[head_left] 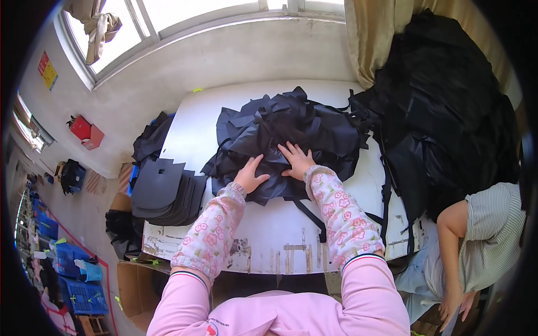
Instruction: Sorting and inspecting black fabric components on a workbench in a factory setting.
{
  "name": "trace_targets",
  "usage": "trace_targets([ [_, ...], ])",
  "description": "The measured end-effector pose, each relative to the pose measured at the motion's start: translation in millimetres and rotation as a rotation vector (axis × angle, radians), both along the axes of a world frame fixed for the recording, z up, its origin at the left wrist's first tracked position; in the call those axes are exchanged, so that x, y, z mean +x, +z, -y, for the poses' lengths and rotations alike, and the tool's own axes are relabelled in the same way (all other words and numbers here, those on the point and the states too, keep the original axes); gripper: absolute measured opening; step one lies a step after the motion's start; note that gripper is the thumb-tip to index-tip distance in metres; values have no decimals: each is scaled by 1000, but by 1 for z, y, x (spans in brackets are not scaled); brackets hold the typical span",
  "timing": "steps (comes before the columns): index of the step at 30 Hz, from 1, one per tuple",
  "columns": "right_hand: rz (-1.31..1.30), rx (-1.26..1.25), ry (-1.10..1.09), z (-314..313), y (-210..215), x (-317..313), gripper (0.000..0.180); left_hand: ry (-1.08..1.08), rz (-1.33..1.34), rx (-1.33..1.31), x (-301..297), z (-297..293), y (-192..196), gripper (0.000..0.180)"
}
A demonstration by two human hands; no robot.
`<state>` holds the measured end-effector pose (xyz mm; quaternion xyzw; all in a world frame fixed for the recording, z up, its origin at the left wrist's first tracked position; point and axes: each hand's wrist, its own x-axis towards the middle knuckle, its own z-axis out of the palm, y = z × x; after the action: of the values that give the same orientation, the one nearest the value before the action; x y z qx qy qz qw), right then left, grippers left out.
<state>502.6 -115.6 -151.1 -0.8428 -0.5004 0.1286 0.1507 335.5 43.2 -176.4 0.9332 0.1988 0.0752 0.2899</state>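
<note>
A loose heap of thin black fabric pieces [314, 126] lies crumpled across the middle of the white table [269, 229]. My left hand [251, 177] rests at its near left edge with fingers apart. My right hand [297, 160] presses on the fabric a little farther in, its fingers spread too. Neither hand grips anything. A black strap [310, 217] hangs out from under the heap toward me. Left of the heap stands a stack of dark, flat panels [158, 193] with rounded near edges, the top one with a small notch.
A tall mound of black fabric [443, 112] rises at the right, with straps hanging down. Beside it a person in a striped shirt [482, 232] sits bent over. A cardboard box [134, 291] stands below the table's left corner. Blue crates [84, 294] are on the floor at left.
</note>
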Motion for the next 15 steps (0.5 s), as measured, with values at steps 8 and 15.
trace_targets([
  [8, 245, 692, 212, 41, 81, -83, 34, 434, 530, -821, -16, -21, 36, 49],
  [15, -361, 324, 924, 88, 10, -232, 17, 296, 526, -1372, -73, -15, 36, 42],
])
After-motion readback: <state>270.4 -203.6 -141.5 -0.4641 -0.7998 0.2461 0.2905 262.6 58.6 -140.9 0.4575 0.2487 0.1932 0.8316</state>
